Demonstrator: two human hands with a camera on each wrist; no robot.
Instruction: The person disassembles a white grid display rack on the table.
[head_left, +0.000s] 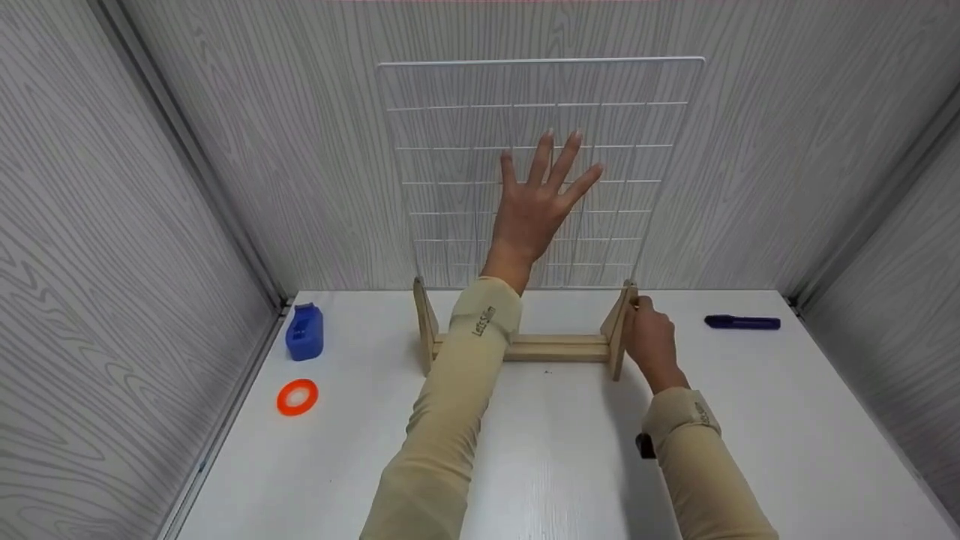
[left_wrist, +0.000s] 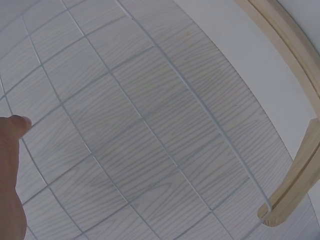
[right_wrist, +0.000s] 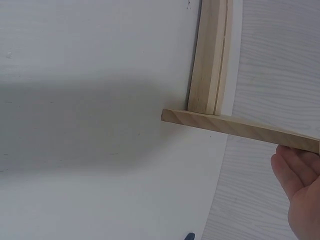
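A white wire grid panel (head_left: pixel 439 182) stands upright between the two side pieces of a wooden stand (head_left: pixel 559 351). My left hand (head_left: pixel 531 206) spreads its straight fingers against the middle of the grid. In the left wrist view, the thumb (left_wrist: pixel 19 125) overlaps the wires, and a lower corner of the grid meets the tip of a wooden side piece (left_wrist: pixel 295 192). With bent fingers, my right hand (head_left: pixel 651 337) grips the upper part of the right side piece (head_left: pixel 618 334). The right wrist view has its fingers (right_wrist: pixel 290 170) at the outer face of that piece; its thumb is hidden there.
On the white table (head_left: pixel 540 450), a blue tape dispenser (head_left: pixel 305 334) and an orange ring-shaped roll (head_left: pixel 298 397) lie at the left. A dark blue capped marker or cutter (head_left: pixel 742 322) lies at the right. Wood-grain panels (head_left: pixel 750 150) enclose the back and sides.
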